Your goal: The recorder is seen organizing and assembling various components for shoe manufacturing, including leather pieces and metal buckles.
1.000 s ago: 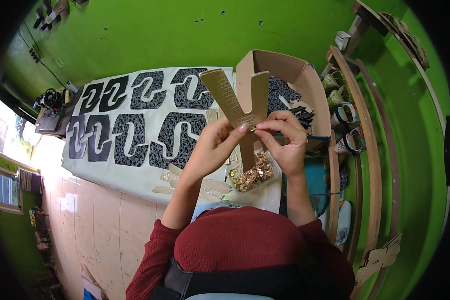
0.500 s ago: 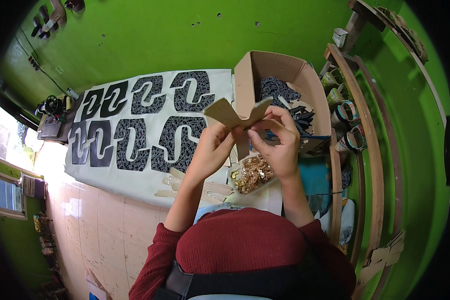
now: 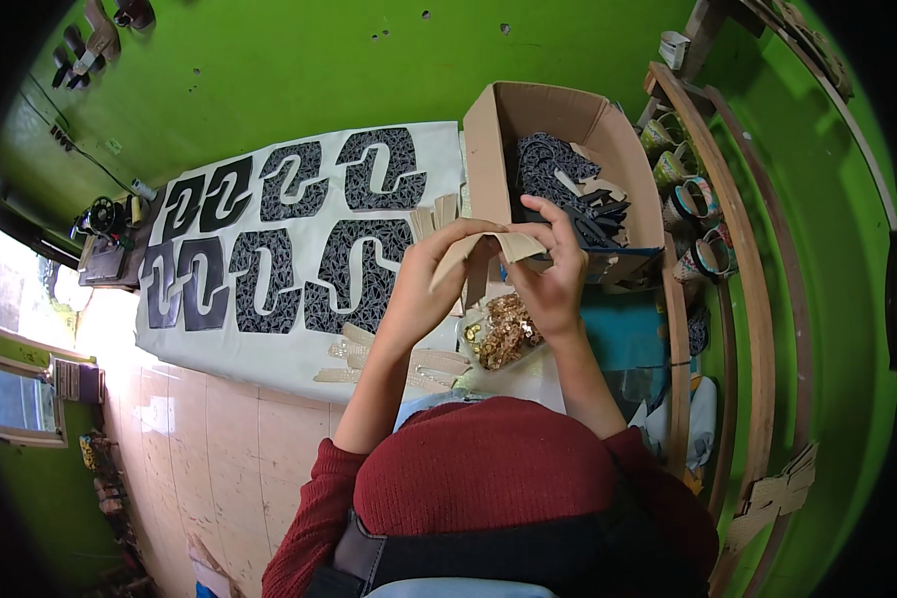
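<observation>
Both of my hands hold one tan, strap-shaped cut-out piece [image 3: 488,249] in front of me, now lying nearly flat and edge-on to the camera. My left hand [image 3: 431,279] grips its left end, and my right hand [image 3: 558,274] pinches its right end with fingers curled over it. Just below the hands sits a clear bag of small gold-coloured metal fittings [image 3: 503,334]. Similar tan cut-outs [image 3: 409,367] lie on the white sheet by my left forearm.
A white sheet [image 3: 269,359] carries several black patterned S-shaped pieces [image 3: 359,269]. An open cardboard box [image 3: 488,140] holds dark straps. Curved wooden rails [image 3: 743,299] and rolls of tape [image 3: 703,199] stand at right. A sewing machine [image 3: 100,214] sits far left on the green floor.
The tan piece was held upright showing its X-like shape; it has been tipped down and turned until nearly flat between my hands, which moved slightly up toward the box.
</observation>
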A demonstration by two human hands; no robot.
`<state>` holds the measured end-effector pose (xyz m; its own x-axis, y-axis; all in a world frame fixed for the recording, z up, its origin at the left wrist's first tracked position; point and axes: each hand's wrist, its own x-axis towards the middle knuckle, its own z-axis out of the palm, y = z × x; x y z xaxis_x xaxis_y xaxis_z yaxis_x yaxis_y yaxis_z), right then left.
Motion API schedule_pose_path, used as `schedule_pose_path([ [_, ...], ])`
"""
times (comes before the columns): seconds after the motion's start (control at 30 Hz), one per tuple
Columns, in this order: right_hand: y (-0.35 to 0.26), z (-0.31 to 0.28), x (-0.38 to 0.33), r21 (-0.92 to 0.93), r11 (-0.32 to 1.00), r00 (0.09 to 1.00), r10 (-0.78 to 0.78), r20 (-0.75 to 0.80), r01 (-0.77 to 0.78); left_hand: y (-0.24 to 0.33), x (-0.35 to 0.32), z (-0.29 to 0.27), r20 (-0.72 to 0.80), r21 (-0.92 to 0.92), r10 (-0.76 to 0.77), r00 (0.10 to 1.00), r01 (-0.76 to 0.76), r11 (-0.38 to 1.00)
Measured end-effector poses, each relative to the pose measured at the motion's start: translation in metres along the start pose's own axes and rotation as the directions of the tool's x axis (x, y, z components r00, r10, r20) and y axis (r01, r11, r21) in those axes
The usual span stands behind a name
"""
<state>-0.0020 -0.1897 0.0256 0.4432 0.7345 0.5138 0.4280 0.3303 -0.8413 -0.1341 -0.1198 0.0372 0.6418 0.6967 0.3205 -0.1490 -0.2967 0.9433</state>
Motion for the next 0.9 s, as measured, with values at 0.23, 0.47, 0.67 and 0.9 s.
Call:
schedule_pose_path([
  [0.23,0.016,0.009,-0.003,-0.063,0.998,1.0,-0.004,-0.026,0.003,-0.009,-0.009,0.002,-0.061,0.385,0.099,0.993,-0.068,0.92],
  [0.47,0.013,0.005,-0.005,-0.014,0.999,0.999,-0.041,0.035,0.042,-0.029,-0.013,0.001,-0.161,0.391,0.039,0.986,0.027,0.92],
  [0.67,0.008,0.002,-0.003,-0.1,0.974,0.979,-0.202,0.028,0.204,-0.028,-0.009,0.002,-0.211,0.404,0.21,0.955,-0.111,0.908],
  [0.9,0.0,-0.002,-0.004,-0.223,0.901,0.928,-0.362,0.092,0.373,-0.016,-0.007,-0.001,-0.136,0.618,0.394,0.909,-0.233,0.75],
])
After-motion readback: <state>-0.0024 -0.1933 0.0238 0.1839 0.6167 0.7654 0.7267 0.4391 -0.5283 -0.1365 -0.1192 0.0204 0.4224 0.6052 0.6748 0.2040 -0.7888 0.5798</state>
